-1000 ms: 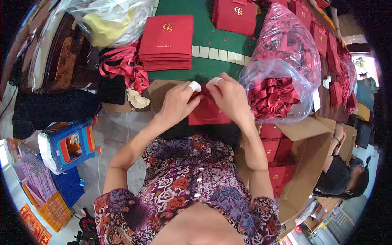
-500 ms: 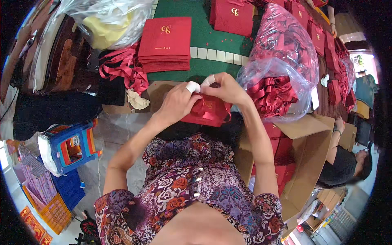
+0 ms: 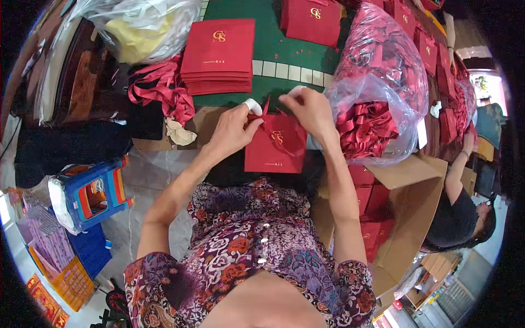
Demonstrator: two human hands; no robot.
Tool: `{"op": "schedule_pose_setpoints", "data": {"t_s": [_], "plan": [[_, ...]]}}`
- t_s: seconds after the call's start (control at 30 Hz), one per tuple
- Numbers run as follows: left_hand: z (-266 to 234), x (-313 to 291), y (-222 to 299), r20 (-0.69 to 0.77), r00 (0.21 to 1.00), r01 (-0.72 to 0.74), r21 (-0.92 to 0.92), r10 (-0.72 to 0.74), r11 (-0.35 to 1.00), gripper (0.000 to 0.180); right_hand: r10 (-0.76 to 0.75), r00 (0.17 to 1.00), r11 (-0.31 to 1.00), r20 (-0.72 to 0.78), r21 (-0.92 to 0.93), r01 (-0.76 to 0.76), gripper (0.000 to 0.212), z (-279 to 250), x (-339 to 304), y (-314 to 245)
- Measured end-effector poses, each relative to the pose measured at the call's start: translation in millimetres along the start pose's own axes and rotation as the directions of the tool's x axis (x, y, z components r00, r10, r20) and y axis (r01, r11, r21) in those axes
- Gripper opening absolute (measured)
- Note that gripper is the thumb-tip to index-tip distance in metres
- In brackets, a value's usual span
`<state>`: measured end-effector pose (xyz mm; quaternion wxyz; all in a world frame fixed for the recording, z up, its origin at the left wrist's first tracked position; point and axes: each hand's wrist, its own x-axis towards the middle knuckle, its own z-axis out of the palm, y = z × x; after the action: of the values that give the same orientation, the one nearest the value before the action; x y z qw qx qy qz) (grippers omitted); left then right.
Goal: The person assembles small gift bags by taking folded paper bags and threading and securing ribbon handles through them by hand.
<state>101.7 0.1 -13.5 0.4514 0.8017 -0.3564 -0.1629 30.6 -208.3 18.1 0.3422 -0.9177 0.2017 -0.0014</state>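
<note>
At upper left of the frame, a clear plastic sack [image 3: 188,12] holding something yellow lies near a tangle of loose red ribbons [image 3: 169,94]. Beside it, a neat stack of flat red bags [image 3: 219,52] rests on the green worktop [image 3: 268,35].

At centre, your left hand [image 3: 236,127], one fingertip wrapped in white, has its grip pinched on red ribbon [image 3: 267,105] at the upper left corner of a small red gift bag [image 3: 273,143]. That bag sits in the middle of the frame, between your hands and just above your lap, its gold mark facing you and a ribbon loop across its front. It looks like light, stiff paper: likely easy to lift, but apt to crease if squeezed across its face. The upper edge near the corners seems the surest hold; the ribbon, thin and satiny, probably slides unless pinched between fingertip and thumb.

Just right of the bag's top edge, your right hand [image 3: 313,115] bends inward, thumb and fingers close together; you cannot tell from here whether its grip has ribbon in it.

Farther right, a plastic bag [image 3: 409,143] bulges with red ribbon above a cardboard box [image 3: 413,210] holding more red bags.
</note>
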Motion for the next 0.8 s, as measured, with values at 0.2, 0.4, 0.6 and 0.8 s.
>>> {"op": "schedule_pose_setpoints", "data": {"t_s": [0.2, 0.4, 0.6, 0.8], "plan": [[7, 6, 0, -0.049, 0.993, -0.102, 0.109, 0.108, 0.989, 0.021, -0.016, 0.996, 0.981, 0.084, -0.192, 0.032, 0.018, 19, 2, 12], [27, 24, 5, -0.109, 0.994, 0.026, 0.317, 0.009, 0.948, 0.024, -0.112, 0.992, 0.993, -0.060, -0.045, 0.109, 0.015, 29, -10, 17], [35, 30, 0, -0.164, 0.986, 0.060, 0.290, -0.012, 0.955, 0.017, 0.017, 0.991, 0.948, -0.131, 0.318, 0.026, 0.016, 32, -16, 19], [26, 22, 17, -0.255, 0.964, -0.020, 0.208, 0.074, 0.978, 0.011, -0.028, 0.996, 0.850, -0.089, 0.522, 0.071, 0.018, 33, -15, 23]]}}
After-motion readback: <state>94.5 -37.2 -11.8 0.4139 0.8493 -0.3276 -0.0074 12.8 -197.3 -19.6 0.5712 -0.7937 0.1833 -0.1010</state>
